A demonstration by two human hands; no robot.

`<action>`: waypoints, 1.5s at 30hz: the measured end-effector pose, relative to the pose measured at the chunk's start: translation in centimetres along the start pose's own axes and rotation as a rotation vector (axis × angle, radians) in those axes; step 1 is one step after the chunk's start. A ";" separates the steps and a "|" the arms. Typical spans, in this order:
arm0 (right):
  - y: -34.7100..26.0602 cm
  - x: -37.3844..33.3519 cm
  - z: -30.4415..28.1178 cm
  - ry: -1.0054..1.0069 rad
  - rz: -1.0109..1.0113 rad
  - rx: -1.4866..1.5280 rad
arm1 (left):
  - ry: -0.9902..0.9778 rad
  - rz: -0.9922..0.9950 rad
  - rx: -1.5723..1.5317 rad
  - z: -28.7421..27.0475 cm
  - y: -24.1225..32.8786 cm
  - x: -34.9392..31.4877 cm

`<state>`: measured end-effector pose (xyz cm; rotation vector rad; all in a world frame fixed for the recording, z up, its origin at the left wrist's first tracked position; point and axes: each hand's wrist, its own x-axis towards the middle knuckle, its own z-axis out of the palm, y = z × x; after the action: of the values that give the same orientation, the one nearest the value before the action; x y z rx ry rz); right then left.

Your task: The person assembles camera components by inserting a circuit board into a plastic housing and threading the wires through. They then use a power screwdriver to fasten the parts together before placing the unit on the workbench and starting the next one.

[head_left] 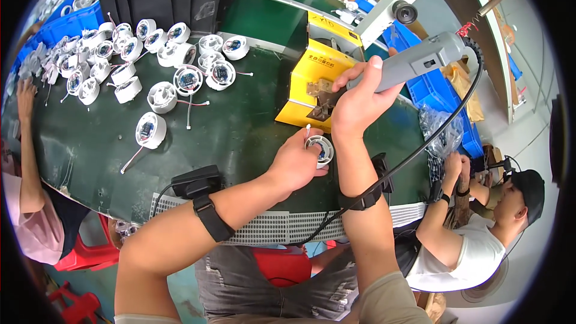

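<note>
White plastic first: that round housing (324, 151) is in your left hand (298, 159), fingers closed round it and thumb over its edge, out over the green tabletop (240, 129) just in front of the yellow box (303, 78). Can't tell if its underside is resting on anything. If it's only your grip keeping it steady, I'd expect it to twist or tip under a push from above. Also, a little white connector (308, 128) pokes up beside your fingers, so its lead could get pinched or snagged if you shift your hold carelessly.

Your right hand (366, 99) is wrapped round the grey power tool (417, 63), angled down toward the metal plates (322, 97) on the box. Your hand hides the tip from me, so no idea if it's touching. Come in crooked there and it could scrape or slip off.

What bugs me more is the black cable (444, 126): it loops off the back of the tool and runs across your right forearm by the strap (361, 199). Swing that arm wide and it might tug the tool off line, or catch the strap and throw off your aim.
</note>
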<state>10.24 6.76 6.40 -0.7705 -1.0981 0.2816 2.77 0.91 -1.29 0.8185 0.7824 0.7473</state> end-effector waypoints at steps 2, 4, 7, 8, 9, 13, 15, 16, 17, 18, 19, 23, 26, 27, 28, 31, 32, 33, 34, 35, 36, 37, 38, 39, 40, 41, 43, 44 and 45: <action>0.0 -0.2 0.1 -0.012 0.002 -0.011 | 0.014 0.001 -0.019 0.0 -0.2 0.0; 0.0 -0.2 0.0 -0.011 -0.006 -0.017 | 0.019 -0.003 -0.010 0.0 -0.1 0.0; -0.2 -0.1 -0.2 -0.003 -0.006 -0.035 | 0.025 0.001 -0.003 0.1 -0.2 0.2; -0.2 -0.1 -0.1 -0.008 -0.018 -0.036 | 0.030 0.010 -0.003 0.1 -0.2 0.2; -0.2 -0.1 -0.1 -0.012 -0.031 -0.036 | 0.033 0.010 -0.002 0.0 -0.2 0.1; 0.0 0.0 -0.3 -0.007 -0.002 -0.027 | 0.053 0.016 0.014 0.1 0.0 0.0; 0.1 -0.1 -0.3 -0.058 0.007 -0.036 | 0.063 0.024 0.014 0.0 0.2 -0.1; -0.2 -0.3 -0.1 -0.065 0.025 -0.049 | 0.086 0.033 0.006 -0.2 0.3 0.0; -0.4 -0.4 -0.2 -0.062 0.022 -0.050 | 0.108 0.042 -0.002 -0.3 0.4 0.1; -0.7 -0.5 -0.4 -0.072 0.040 -0.031 | 0.106 0.042 -0.020 -0.2 0.5 0.0; -0.9 -0.7 -0.6 -0.084 0.061 -0.013 | 0.103 0.041 -0.020 -0.2 0.5 0.0; -2.1 -2.0 -2.0 -0.090 0.120 0.023 | 0.101 0.038 0.010 -0.2 0.6 0.0; -2.8 -3.0 -2.8 -0.098 0.177 0.039 | 0.103 0.043 0.015 -0.3 0.7 -0.1; -3.0 -3.3 -2.9 -0.107 0.198 0.049 | 0.103 0.049 0.021 -0.4 0.8 -0.1; -3.0 -3.5 -3.1 -0.110 0.215 0.047 | 0.097 0.030 0.019 -0.3 1.0 -0.2; -2.9 -4.0 -3.3 -0.126 0.230 0.032 | 0.112 0.082 -0.024 -0.3 0.3 0.2; -2.8 -4.1 -3.3 -0.135 0.236 0.018 | 0.115 0.077 -0.021 -0.3 0.3 0.1; -2.7 -4.2 -3.4 -0.131 0.242 0.020 | 0.118 0.084 -0.007 -0.3 0.4 0.0; -2.7 -4.2 -3.4 -0.136 0.237 0.022 | 0.120 0.090 0.006 -0.2 0.5 -0.1; -2.6 -4.2 -3.5 -0.141 0.233 0.023 | 0.121 0.084 0.007 -0.2 0.4 -0.1; -2.6 -4.3 -3.5 -0.139 0.239 0.023 | 0.116 0.080 0.017 -0.1 0.4 -0.1; -2.6 -4.2 -3.6 -0.140 0.237 0.016 | 0.110 0.077 0.026 -0.1 0.4 0.0; -2.6 -4.2 -3.6 -0.142 0.235 0.009 | 0.111 0.073 0.026 0.0 0.4 -0.1; -2.5 -4.3 -3.7 -0.141 0.239 0.007 | 0.111 0.078 0.024 0.0 0.4 -0.1; -2.5 -4.3 -3.6 -0.153 0.244 -0.002 | 0.112 0.082 0.022 0.0 0.4 -0.1; -2.4 -4.4 -3.6 -0.166 0.249 -0.012 | 0.112 0.079 0.020 0.0 0.4 -0.1; -2.3 -4.4 -3.5 -0.173 0.249 -0.015 | 0.121 0.087 0.046 -0.1 0.3 -0.1; -2.2 -4.5 -3.4 -0.180 0.247 -0.016 | 0.122 0.084 0.040 -0.2 0.2 -0.1; -2.0 -4.6 -3.3 -0.185 0.250 -0.020 | 0.125 0.086 0.039 -0.4 0.1 0.0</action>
<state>10.73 1.38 3.87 -0.9150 -1.1794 0.5625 2.42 1.09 -1.33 0.8501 0.8805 0.8683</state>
